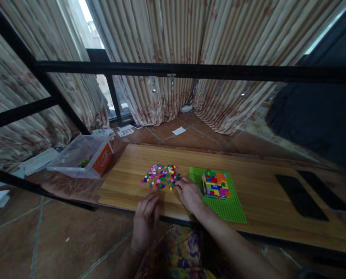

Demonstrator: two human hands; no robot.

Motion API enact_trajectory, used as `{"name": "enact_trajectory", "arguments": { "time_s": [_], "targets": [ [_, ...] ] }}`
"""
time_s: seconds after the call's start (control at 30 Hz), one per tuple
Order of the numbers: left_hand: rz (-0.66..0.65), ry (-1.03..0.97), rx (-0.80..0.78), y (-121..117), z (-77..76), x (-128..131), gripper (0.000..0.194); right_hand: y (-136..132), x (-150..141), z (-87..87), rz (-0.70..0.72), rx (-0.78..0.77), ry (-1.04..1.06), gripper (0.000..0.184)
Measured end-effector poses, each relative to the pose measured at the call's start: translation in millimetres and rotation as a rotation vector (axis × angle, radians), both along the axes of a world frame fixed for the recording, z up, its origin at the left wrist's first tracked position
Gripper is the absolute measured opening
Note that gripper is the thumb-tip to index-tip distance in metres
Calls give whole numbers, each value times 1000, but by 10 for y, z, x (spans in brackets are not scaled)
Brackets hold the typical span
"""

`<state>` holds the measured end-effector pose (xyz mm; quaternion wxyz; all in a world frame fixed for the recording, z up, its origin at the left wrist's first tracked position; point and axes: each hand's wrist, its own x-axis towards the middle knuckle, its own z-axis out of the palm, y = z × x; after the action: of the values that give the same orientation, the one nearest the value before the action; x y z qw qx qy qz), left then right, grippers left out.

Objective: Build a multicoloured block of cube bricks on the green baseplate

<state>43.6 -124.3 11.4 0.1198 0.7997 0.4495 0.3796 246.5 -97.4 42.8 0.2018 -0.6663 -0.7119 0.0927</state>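
A loose pile of small coloured toy bricks (pixel 160 176) lies spread on the wooden table (pixel 126 190). My right hand (pixel 188 192) reaches to the right edge of this pile, its fingers bent and closed at the bricks; what is between the fingertips is hidden. At the table's front edge, my left hand (pixel 146 211) is raised with its fingers curled inward, and anything in it is too small or hidden to make out. To the right of my right hand, a block built of many-coloured bricks (pixel 216 185) stands on a green baseplate (pixel 231 211).
Two black flat panels (pixel 300 197) lie at the table's right end. On the left, a clear plastic box (pixel 74 155) with an orange label holds some green pieces. A black metal bar (pixel 173 69) crosses beyond the table, before curtains (pixel 161 35). Papers (pixel 179 131) lie on the tiled floor.
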Motion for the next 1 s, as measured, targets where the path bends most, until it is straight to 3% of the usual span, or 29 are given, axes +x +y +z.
{"name": "enact_trajectory", "arguments": {
  "time_s": [0.13,0.23,0.37,0.53,0.63,0.77,0.9,1.0],
  "targets": [
    [129,-17,29,345,50,-189,27,-78,-26,66,-6,16,-3,16],
    [203,-48,-26,608,100,-262,28,-276,79,161,-42,71,157,17],
    [308,-45,-111,954,127,-359,30,-637,470,238,-260,157,457,15],
    [346,29,-138,1176,157,-337,32,-895,1107,146,-519,212,711,17],
    [280,-5,-63,1079,280,-42,32,-866,1350,57,-535,263,825,22],
    [-72,10,-27,838,512,689,29,-688,1450,-9,-478,335,814,24],
    [-263,24,-99,786,651,1419,31,-524,1436,-61,-446,377,788,21],
    [-360,56,-238,877,673,1796,32,-466,1423,-128,-442,398,825,17]
  ]
}}
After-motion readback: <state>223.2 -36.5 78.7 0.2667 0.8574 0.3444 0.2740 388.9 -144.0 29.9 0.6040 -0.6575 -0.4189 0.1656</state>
